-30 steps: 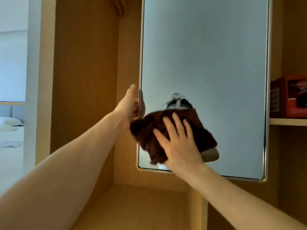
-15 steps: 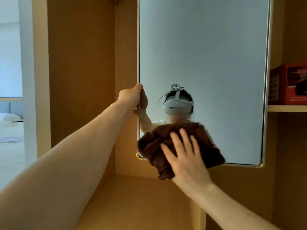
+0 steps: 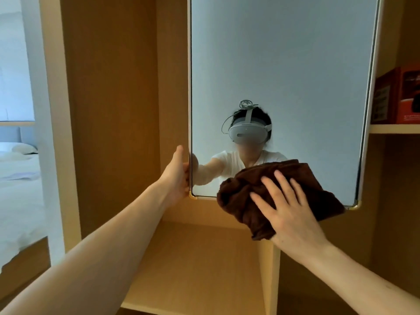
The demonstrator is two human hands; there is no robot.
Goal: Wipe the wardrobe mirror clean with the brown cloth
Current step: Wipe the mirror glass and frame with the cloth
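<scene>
Pressing cloth [image 3: 268, 192] flat under spread right hand [image 3: 288, 210] fingers on mirror [image 3: 281, 76] bottom edge; left hand [image 3: 178, 176] fingers gripping mirror's side edge.

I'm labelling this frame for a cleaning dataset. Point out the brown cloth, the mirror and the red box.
brown cloth [image 3: 250, 192]: head view, bunched left part.
mirror [image 3: 284, 64]: head view, bare upper glass.
red box [image 3: 406, 96]: head view, front face, on the right shelf.

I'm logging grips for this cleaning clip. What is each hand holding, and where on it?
Left hand grips the mirror by its left edge, near the bottom corner. Right hand presses flat on the brown cloth, fingers spread over its middle.
</scene>
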